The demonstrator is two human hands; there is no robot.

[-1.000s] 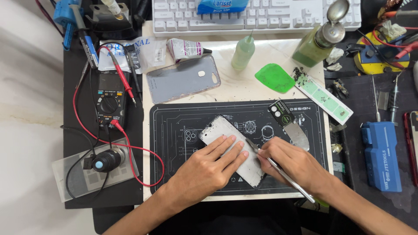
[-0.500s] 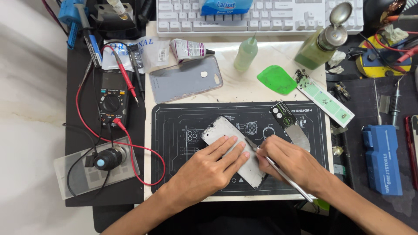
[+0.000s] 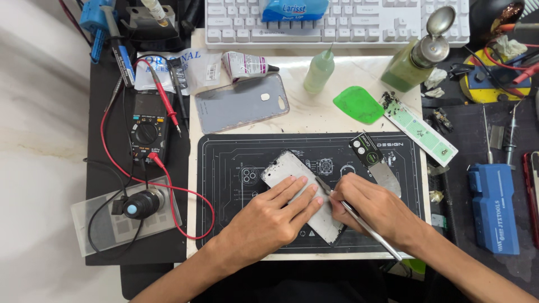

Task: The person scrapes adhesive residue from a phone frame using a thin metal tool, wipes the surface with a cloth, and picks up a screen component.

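Lying tilted on the black mat (image 3: 224,168), the silvery phone frame (image 3: 292,179) is pinned under flat fingers (image 3: 297,193).

A clear plastic packet (image 3: 185,66) with blue print and small white labels lies near the counter's far left corner, and a blue wipes pack (image 3: 294,9) rests on the white keyboard (image 3: 359,25) at the far edge. A small tube with a white-and-pink label (image 3: 245,64) lies just right of the packet. The black multimeter's screen (image 3: 148,102) sits near the left edge.
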